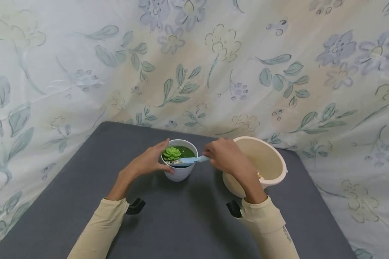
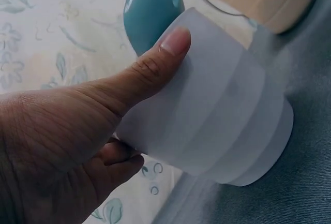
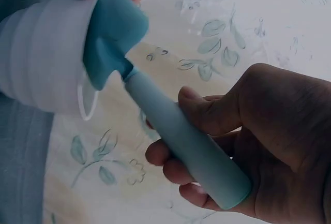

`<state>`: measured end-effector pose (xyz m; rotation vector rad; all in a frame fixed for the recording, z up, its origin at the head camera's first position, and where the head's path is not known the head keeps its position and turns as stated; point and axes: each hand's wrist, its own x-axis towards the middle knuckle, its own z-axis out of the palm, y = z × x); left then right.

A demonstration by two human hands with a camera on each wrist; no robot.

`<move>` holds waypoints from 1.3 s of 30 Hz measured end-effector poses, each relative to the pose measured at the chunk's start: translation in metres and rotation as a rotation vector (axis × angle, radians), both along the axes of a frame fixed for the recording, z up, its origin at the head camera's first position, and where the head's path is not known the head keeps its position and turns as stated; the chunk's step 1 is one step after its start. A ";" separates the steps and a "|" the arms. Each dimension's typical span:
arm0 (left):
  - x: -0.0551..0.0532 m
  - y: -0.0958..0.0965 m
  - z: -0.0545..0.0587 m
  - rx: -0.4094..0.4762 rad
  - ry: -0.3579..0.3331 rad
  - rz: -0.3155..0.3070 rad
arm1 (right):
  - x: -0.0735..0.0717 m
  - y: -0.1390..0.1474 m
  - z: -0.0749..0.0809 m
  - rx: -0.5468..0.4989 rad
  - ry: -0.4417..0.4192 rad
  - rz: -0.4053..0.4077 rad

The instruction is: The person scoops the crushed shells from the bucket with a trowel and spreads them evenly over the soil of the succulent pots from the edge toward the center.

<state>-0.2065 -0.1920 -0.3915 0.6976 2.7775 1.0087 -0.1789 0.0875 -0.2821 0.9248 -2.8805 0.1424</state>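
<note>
My left hand [image 1: 148, 160] grips a white ribbed flower pot [image 2: 217, 100] at its left side, thumb on the near wall and fingers behind. Inside the pot sit a green succulent [image 1: 172, 153], a green surface and some small pale pieces beside the plant. My right hand [image 1: 226, 154] holds a light blue trowel [image 3: 170, 125] by its handle, fingers curled round it. The blade of the trowel lies over the pot's mouth, tilted. What the blade carries shows only as small pale bits in the head view.
A cream bucket [image 1: 278, 158] stands just right of the pot, partly behind my right forearm, with some small yellow and white pieces inside. All stands on a dark grey table [image 1: 181, 223]. Behind it hangs a floral cloth [image 1: 194, 72].
</note>
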 end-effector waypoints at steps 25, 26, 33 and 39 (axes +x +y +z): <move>-0.016 -0.009 0.000 -0.001 0.011 -0.007 | -0.011 0.007 0.028 0.002 -0.077 -0.023; -0.017 -0.010 0.000 -0.005 0.012 -0.016 | -0.009 0.009 0.026 -0.008 -0.067 -0.022; -0.027 -0.015 0.003 -0.005 -0.003 -0.053 | 0.004 0.028 0.017 -0.090 0.067 -0.067; -0.036 -0.013 0.010 -0.007 -0.030 -0.126 | 0.022 0.071 0.015 -0.162 0.293 -0.092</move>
